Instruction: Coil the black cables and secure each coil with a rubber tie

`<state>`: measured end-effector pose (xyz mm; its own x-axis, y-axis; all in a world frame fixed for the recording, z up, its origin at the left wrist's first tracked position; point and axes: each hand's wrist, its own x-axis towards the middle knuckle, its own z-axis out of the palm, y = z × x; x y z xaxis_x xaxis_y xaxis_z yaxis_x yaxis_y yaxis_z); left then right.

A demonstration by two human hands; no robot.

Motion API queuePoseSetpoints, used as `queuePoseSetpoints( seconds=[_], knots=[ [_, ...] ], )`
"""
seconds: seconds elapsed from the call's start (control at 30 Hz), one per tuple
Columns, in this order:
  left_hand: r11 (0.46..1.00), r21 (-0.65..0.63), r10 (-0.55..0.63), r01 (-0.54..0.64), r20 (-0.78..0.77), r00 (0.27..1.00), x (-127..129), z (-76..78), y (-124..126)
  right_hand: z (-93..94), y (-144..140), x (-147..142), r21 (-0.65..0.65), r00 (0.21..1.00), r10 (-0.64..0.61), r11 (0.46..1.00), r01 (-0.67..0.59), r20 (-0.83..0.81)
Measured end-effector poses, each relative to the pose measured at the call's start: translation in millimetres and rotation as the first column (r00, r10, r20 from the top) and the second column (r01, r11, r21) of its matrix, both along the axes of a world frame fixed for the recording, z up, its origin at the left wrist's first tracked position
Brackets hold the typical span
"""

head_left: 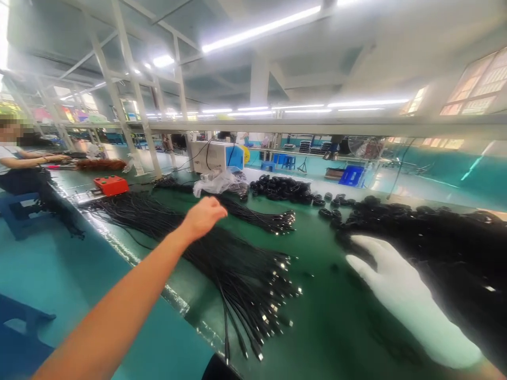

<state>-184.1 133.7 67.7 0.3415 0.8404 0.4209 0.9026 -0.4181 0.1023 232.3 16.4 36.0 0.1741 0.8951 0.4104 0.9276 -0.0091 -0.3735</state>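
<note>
Green table (317,332) is holding cables (233,269), left hand (205,216) curling at 8 o'clock (can't tell if pinching), right hand (400,287) spreading fingers (370,244) at 4.

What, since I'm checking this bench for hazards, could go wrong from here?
The long black cables with shiny metal plugs lie bunched, so pulling one might tangle others. Some lie near the edge of the green tabletop and could slip off. The white-gloved right hand is beside heaped black coils, which a bump might scatter.

Factory — workbench (317,327), cable bundles (237,269), strip lights (261,29)
</note>
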Motion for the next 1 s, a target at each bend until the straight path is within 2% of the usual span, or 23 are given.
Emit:
queuePoseSetpoints(
  seconds=[0.1,0.17,0.2,0.23,0.27,0.3,0.33,0.37,0.4,0.43,0.47,0.5,0.57,0.6,0.63,0.67,0.7,0.77,0.8,0.83,0.93,1.0],
  knots=[
    [0.979,0.189,-0.115,0.076,0.206,0.972,0,39.4,-15,13.9,-10,-20,0.067,0.988,0.047,0.997,-0.038,-0.146],
    [0.956,0.247,-0.235,0.159,0.32,0.918,7,53.4,-30,19.3,-14,-35,0.082,0.94,0.092,0.994,-0.069,-0.327],
    [0.948,0.249,-0.279,0.197,0.354,0.893,12,56.2,-37,20.5,-16,-43,0.08,0.884,0.135,0.991,-0.11,-0.447],
    [0.945,0.238,-0.303,0.225,0.374,0.877,18,56.5,-43,20.7,-17,-51,0.082,0.787,0.196,0.98,-0.182,-0.585],
    [0.943,0.23,-0.316,0.24,0.392,0.864,25,55.0,-47,20.0,-19,-60,0.086,0.64,0.258,0.954,-0.286,-0.724],
    [0.942,0.227,-0.322,0.247,0.408,0.854,31,52.4,-50,18.5,-22,-68,0.1,0.432,0.301,0.898,-0.428,-0.85],
    [0.942,0.229,-0.323,0.246,0.418,0.849,36,49.2,-50,16.2,-26,-76,0.122,0.191,0.278,0.808,-0.576,-0.941],
    [0.942,0.235,-0.319,0.239,0.417,0.851,40,45.6,-49,13.0,-31,-83,0.141,-0.017,0.184,0.686,-0.714,-0.983],
    [0.945,0.238,-0.307,0.225,0.399,0.864,43,42.0,-48,9.0,-37,-88,0.174,-0.164,0.067,0.558,-0.811,-0.984],
    [0.95,0.237,-0.283,0.205,0.365,0.887,47,38.2,-47,4.2,-42,-92,0.207,-0.247,-0.028,0.458,-0.865,-0.969],
    [0.957,0.234,-0.244,0.174,0.314,0.917,50,34.2,-47,-1.3,-48,-94,0.229,-0.284,-0.094,0.379,-0.896,-0.954],
    [0.962,0.238,-0.192,0.13,0.255,0.948,56,29.8,-50,-7.5,-52,-95,0.246,-0.304,-0.131,0.335,-0.909,-0.944],
    [0.96,0.274,-0.107,0.065,0.14,0.984,72,19.4,-64,-20.5,-58,-95,0.251,-0.312,-0.184,0.294,-0.922,-0.932],
    [0.956,0.282,-0.117,0.087,0.092,0.989,83,13.7,-76,-26.8,-59,-94,0.249,-0.313,-0.216,0.278,-0.928,-0.925],
    [0.95,0.276,-0.17,0.149,0.054,0.984,96,7.9,-88,-32.6,-59,-93,0.251,-0.318,-0.249,0.266,-0.931,-0.915],
    [0.935,0.195,-0.305,0.296,0.016,0.952,109,2.4,-101,-37.7,-59,-92,0.257,-0.326,-0.277,0.258,-0.931,-0.904],
    [0.885,0.05,-0.462,0.462,-0.004,0.887,122,-2.3,-113,-42.0,-59,-91,0.263,-0.333,-0.296,0.253,-0.931,-0.895],
    [0.735,-0.21,-0.648,0.645,0.064,0.759,142,-8.6,-128,-48.0,-59,-90,0.295,-0.367,-0.324,0.251,-0.922,-0.872],
    [0.672,-0.282,-0.684,0.684,0.118,0.72,150,-9.9,-132,-49.8,-60,-89,0.315,-0.386,-0.343,0.245,-0.917,-0.856],
    [0.637,-0.313,-0.693,0.704,0.165,0.701,155,-10.0,-132,-51.0,-60,-88,0.335,-0.401,-0.368,0.231,-0.913,-0.839],
    [0.6,-0.305,-0.707,0.74,0.229,0.668,162,-6.1,-127,-52.5,-62,-87,0.379,-0.41,-0.438,0.161,-0.911,-0.8],
    [0.596,-0.301,-0.714,0.744,0.225,0.663,165,-3.2,-123,-53.5,-62,-87,0.383,-0.404,-0.447,0.142,-0.913,-0.798]
  ],
)
